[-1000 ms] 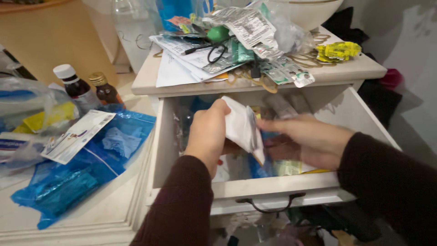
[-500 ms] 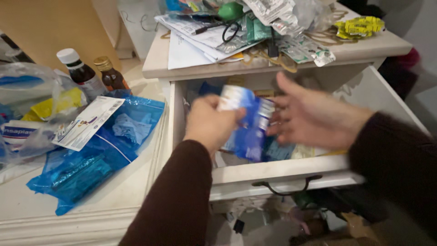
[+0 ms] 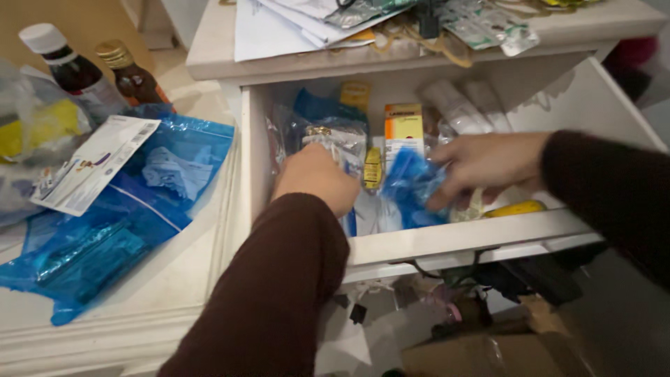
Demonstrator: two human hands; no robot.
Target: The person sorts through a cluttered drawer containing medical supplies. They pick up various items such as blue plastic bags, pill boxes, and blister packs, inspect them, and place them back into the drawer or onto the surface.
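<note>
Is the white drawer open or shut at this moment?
Open. The drawer is pulled out from under the cluttered top, its packed inside exposed, and both the left hand and right hand reach into it.

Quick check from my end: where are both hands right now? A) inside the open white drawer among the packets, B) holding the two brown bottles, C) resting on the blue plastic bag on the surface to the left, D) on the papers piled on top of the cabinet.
A: the left hand and the right hand both reach into the open drawer, the right touching a blue packet.
</note>
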